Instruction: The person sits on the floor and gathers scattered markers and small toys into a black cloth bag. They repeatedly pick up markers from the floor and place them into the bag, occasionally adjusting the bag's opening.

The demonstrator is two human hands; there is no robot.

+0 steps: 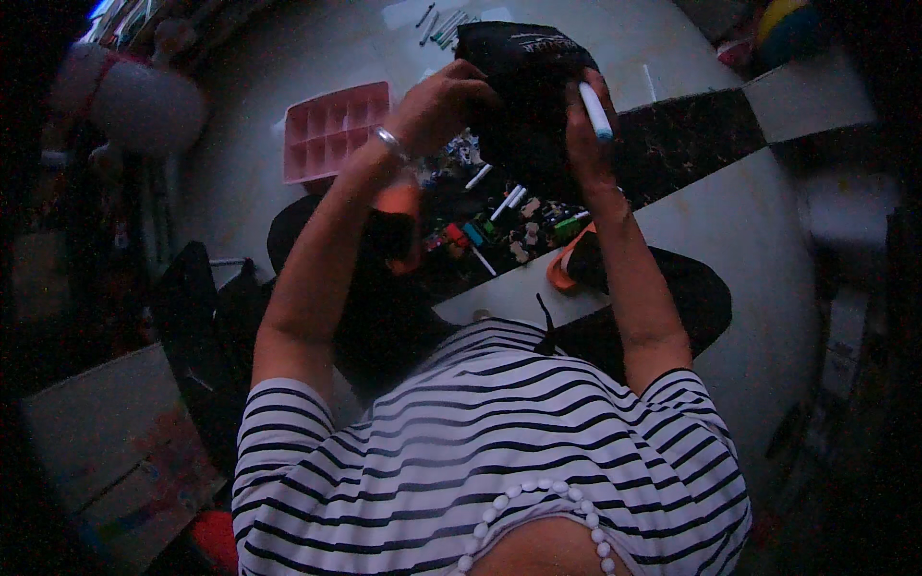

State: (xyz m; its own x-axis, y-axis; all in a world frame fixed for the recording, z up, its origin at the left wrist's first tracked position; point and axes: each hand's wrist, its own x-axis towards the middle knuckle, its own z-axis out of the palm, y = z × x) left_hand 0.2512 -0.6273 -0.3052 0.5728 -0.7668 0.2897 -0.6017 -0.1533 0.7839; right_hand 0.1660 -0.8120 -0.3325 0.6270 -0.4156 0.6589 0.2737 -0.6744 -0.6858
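Observation:
A black fabric bag (529, 93) with printing near its far edge is held up between my hands. My left hand (443, 104), with a silver bangle at the wrist, has its fingers curled at the bag's left side. The bag and shadow partly hide those fingertips. On the right side, my right hand (592, 140) grips the bag and also a white marker pen (595, 109) with a bluish end. Beneath the bag, several white markers (508, 201) lie among a pile of small mixed pieces (529, 230) on the floor. The bag's inside cannot be seen.
A pink compartment tray (337, 133) is left of my left hand. More markers (446, 29) lie beyond the bag. A thin white stick (650, 83) rests on the tiles to the right. Orange footwear (569, 266) flanks the pile. A white stuffed toy (144, 104) stands far left.

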